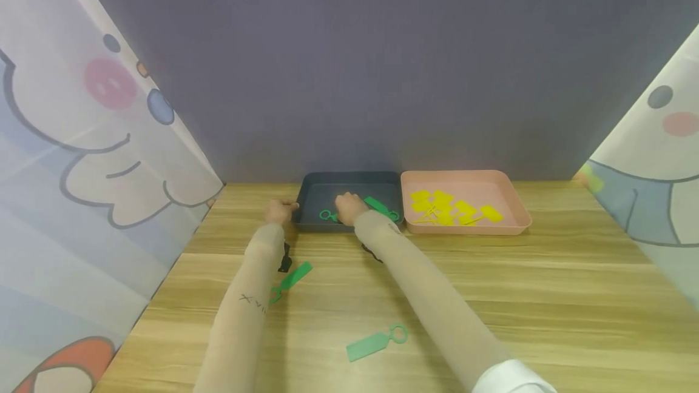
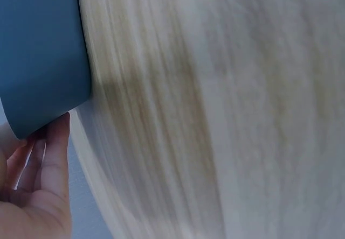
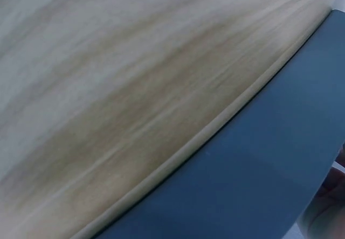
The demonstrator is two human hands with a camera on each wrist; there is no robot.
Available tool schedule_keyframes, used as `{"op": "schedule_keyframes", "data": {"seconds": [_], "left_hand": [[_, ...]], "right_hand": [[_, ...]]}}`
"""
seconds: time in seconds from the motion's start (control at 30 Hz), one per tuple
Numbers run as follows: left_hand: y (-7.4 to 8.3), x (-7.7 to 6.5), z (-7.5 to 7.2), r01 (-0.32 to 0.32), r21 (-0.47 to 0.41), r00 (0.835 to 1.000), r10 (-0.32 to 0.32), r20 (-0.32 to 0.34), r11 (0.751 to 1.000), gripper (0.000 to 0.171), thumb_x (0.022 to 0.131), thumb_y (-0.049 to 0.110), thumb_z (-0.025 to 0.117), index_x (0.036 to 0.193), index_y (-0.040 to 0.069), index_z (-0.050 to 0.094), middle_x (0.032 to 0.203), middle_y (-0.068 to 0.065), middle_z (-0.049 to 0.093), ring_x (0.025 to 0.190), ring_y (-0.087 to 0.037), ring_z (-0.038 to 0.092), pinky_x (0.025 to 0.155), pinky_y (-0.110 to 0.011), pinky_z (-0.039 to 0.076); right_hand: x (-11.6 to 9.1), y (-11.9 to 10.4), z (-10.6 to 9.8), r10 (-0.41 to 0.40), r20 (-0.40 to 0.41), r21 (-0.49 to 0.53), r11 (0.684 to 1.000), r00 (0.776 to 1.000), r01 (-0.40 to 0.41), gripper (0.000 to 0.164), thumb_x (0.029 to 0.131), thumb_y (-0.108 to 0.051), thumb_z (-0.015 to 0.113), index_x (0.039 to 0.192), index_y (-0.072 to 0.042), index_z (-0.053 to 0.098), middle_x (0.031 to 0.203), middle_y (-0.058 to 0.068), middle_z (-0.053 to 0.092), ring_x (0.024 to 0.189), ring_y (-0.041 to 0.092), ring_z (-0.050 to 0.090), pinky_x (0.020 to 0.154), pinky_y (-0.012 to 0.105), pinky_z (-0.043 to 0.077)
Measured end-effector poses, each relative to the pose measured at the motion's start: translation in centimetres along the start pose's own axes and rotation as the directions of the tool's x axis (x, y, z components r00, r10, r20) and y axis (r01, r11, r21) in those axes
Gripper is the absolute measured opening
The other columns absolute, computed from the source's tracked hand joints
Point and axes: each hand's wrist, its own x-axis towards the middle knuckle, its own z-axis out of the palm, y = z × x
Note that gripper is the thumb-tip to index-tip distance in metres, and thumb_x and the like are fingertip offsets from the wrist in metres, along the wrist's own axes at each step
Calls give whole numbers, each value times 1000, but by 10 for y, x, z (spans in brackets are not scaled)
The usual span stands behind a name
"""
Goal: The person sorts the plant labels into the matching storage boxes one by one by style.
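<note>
At the left end of the dark blue-grey tray (image 1: pixel 349 178), my left hand (image 1: pixel 280 211) grips the edge. In the left wrist view the fingers (image 2: pixel 56 158) lie along the tray's outer wall, with the thumb near the rim. My right hand (image 1: pixel 351 207) is inside this tray, fingers bent downward over a green ring tag (image 1: pixel 326 214). The tag's ring sticks out left of the fingers, and its flat part is hidden by the hand. Another green tag (image 1: pixel 377 204) lies in the tray just right of that hand. In the right wrist view, the tray's front wall (image 3: pixel 232 169) hides most of the hand.
A pink tray (image 1: pixel 508 202) with several yellow tags (image 1: pixel 443 206) adjoins the dark tray on the right. On the wooden table lie a green tag (image 1: pixel 297 276) by the left forearm and another green tag (image 1: pixel 377 343) near the front. A grey wall (image 1: pixel 382 77) rises behind.
</note>
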Motion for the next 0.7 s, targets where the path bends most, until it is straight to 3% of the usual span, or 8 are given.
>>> {"op": "schedule_keyframes", "data": {"seconds": [0.4, 0.7], "left_hand": [[3, -3, 1, 1, 27, 1000, -1, -7, 1000, 33, 90, 22, 55, 116, 1, 61, 126, -18, 56, 119, -35, 49, 101, -44, 40], [5, -6, -2, 10, 20, 999, -11, 48, 1000, 36, 93, 23, 52, 121, 1, 57, 132, -20, 50, 123, -37, 44, 103, -47, 38]], "right_hand": [[-8, 2, -5, -10, 14, 2, 1000, 1000, 10, 19, 87, -18, 62, 100, -5, 65, 93, 7, 66, 83, 18, 62, 77, 30, 53], [-16, 2, -8, -56, -11, 35, 998, 998, 56, 13, 87, -17, 62, 92, -5, 66, 80, 4, 65, 67, 13, 56, 66, 26, 51]]}}
